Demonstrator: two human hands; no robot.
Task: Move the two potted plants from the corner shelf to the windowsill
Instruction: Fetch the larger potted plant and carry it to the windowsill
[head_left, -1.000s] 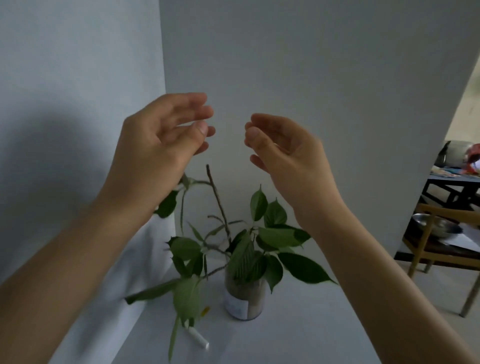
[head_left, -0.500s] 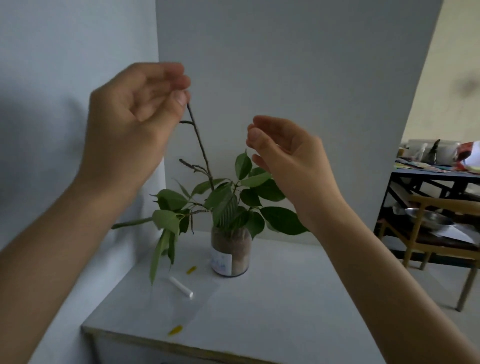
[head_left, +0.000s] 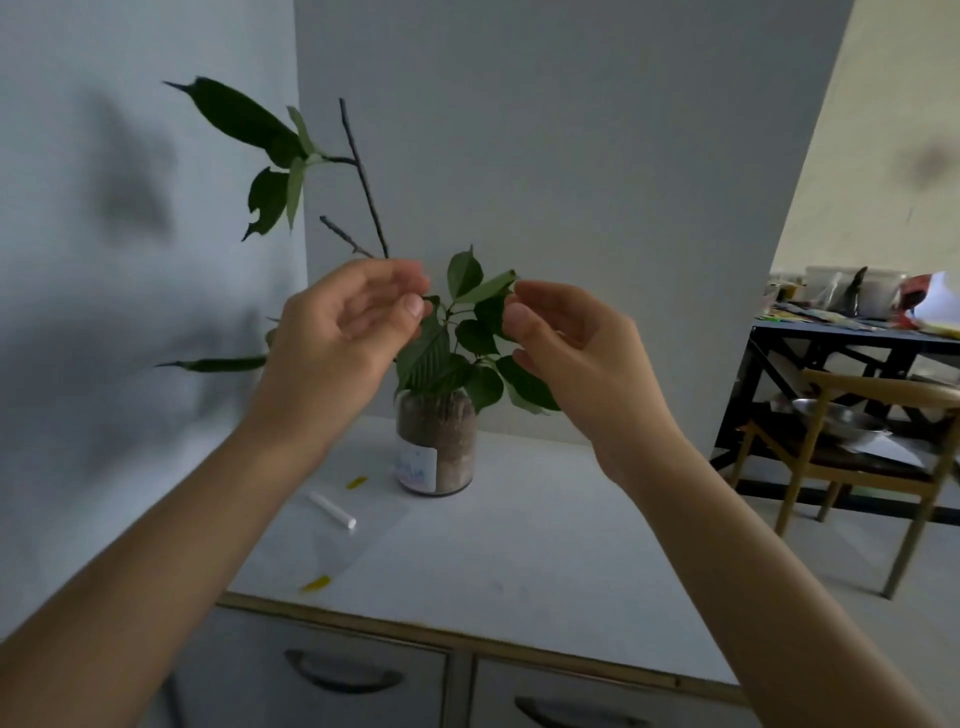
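The plant (head_left: 441, 364) stands in a glass jar (head_left: 436, 449) near the middle of the frame, back in the corner where two walls meet. The jar is full of brown soil and has a small label on its front. It sits upright on the white surface (head_left: 519, 545). A bare twig (head_left: 363, 176) goes up from the plant toward the upper left of the frame, with a few dark leaves at its side.

Your left hand (head_left: 337, 343) is up in front of the leaves, left of the middle. Its fingers are curled, and the grip is loose with nothing in it. Your right hand (head_left: 576, 343) is just right of the middle. Its fingers are curled too, and the tips seem to touch a leaf, but it is hard to tell if they pinch it.

On the surface, lower left of the jar, lie a small white stick (head_left: 332, 510), a clear plastic sheet (head_left: 343, 540) and two yellow bits (head_left: 317, 583).

At the right edge of the frame stand a wooden chair (head_left: 857, 467) and a dark table (head_left: 852, 338).
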